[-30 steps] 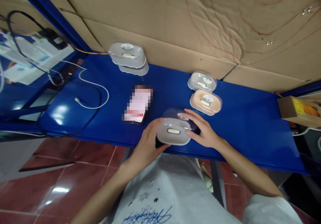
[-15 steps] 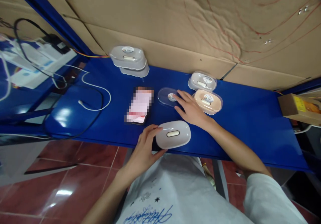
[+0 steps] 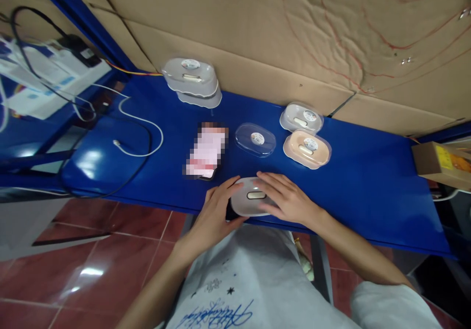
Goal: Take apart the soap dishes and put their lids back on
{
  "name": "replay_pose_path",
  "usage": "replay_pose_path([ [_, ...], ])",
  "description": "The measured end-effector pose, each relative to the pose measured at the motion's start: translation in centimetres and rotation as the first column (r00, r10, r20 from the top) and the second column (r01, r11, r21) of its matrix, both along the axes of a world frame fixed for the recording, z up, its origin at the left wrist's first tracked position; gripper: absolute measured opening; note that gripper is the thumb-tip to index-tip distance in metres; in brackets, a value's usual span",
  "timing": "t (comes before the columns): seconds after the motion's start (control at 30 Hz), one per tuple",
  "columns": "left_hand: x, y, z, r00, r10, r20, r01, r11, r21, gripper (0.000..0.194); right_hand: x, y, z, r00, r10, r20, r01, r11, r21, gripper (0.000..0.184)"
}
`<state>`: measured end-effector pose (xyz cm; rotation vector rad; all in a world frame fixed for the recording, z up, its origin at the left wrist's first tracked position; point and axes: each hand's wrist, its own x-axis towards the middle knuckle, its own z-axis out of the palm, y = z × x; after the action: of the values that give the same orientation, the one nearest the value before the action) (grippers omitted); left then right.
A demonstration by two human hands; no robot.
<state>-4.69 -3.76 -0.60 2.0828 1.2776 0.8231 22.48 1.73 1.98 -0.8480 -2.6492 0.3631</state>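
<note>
A grey oval plastic dish point(image 3: 241, 202) with a small cream bar in its middle lies near the table's front edge, between my two hands. My left hand point(image 3: 217, 208) grips its left end, thumb at the near rim and fingers at the far one. Over its right end, my right hand point(image 3: 289, 199) has its fingers wrapped across the top and far rim, hiding that end. Beyond the dish lies a clear oval lid point(image 3: 253, 147) with a round label, apart from both hands. A phone point(image 3: 206, 150) with a blurred-out screen rests left of the lid.
A lidded peach box point(image 3: 300, 157) and a lidded grey box point(image 3: 290, 123) sit right of the lid. Stacked grey boxes point(image 3: 200, 95) stand back left by the cardboard wall point(image 3: 239, 39). Cables point(image 3: 162, 137) curl across the blue table point(image 3: 368, 186); a carton point(image 3: 427, 159) stands at right.
My right hand has left the clear lid and come back toward me onto the right end of the grey dish. My left hand keeps its grip. The view has shifted slightly.
</note>
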Motion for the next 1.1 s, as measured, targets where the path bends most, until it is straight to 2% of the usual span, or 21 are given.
replay_pose_path([
  [0.1,-0.2,-0.1,-0.2,0.999,0.010,0.042,-0.010,1.000,-0.021,0.085,-0.1,0.0,0.1,0.994,0.086,0.072,-0.089,0.995,0.035,0.076],
  [0.3,-0.6,0.0,-0.1,0.983,0.123,0.132,-0.102,0.982,-0.156,0.092,-0.2,0.0,0.4,0.997,0.044,0.070,-0.045,0.999,0.002,0.056],
  [0.43,-0.5,-0.4,-0.4,0.989,0.078,0.126,-0.067,0.993,-0.093,0.091,0.1,1.0,0.6,0.998,0.015,-0.068,-0.021,0.995,-0.094,0.050],
  [0.5,-0.6,-0.8,-0.6,0.992,0.068,0.104,-0.061,0.996,-0.066,0.091,0.1,1.6,0.7,0.994,-0.025,-0.105,0.012,0.993,-0.117,0.049],
  [0.6,-1.2,-1.7,-0.4,0.994,0.085,0.062,-0.079,0.993,-0.086,0.089,-0.5,2.9,0.7,0.990,-0.131,-0.056,0.126,0.988,-0.083,0.052],
  [0.8,-1.8,-2.4,0.7,0.997,0.001,-0.079,-0.003,1.000,-0.027,0.059,-2.1,5.5,0.3,0.959,-0.278,0.050,0.280,0.958,-0.052,0.056],
  [0.87,-1.5,-2.2,0.8,0.996,0.012,-0.084,-0.013,1.000,-0.015,0.058,-2.4,5.1,0.7,0.970,-0.241,0.016,0.242,0.970,-0.029,0.059],
  [0.93,-1.1,-2.0,0.7,0.997,0.036,-0.069,-0.038,0.999,-0.016,0.059,-2.4,3.9,1.2,0.996,-0.092,-0.007,0.092,0.996,-0.007,0.067],
  [1.0,-0.8,-1.9,0.5,0.997,0.079,-0.024,-0.079,0.996,-0.033,0.057,-2.2,2.2,1.4,0.997,0.077,0.024,-0.077,0.997,-0.001,0.074],
  [1.03,-0.6,-1.8,0.4,0.994,0.107,0.004,-0.107,0.993,-0.047,0.055,-2.1,1.4,1.4,0.990,0.131,0.049,-0.131,0.991,0.002,0.072],
  [1.1,-0.1,-1.9,0.2,0.983,0.163,0.083,-0.156,0.985,-0.079,0.053,-1.9,0.2,1.2,0.987,0.138,0.077,-0.141,0.990,0.028,0.054],
])
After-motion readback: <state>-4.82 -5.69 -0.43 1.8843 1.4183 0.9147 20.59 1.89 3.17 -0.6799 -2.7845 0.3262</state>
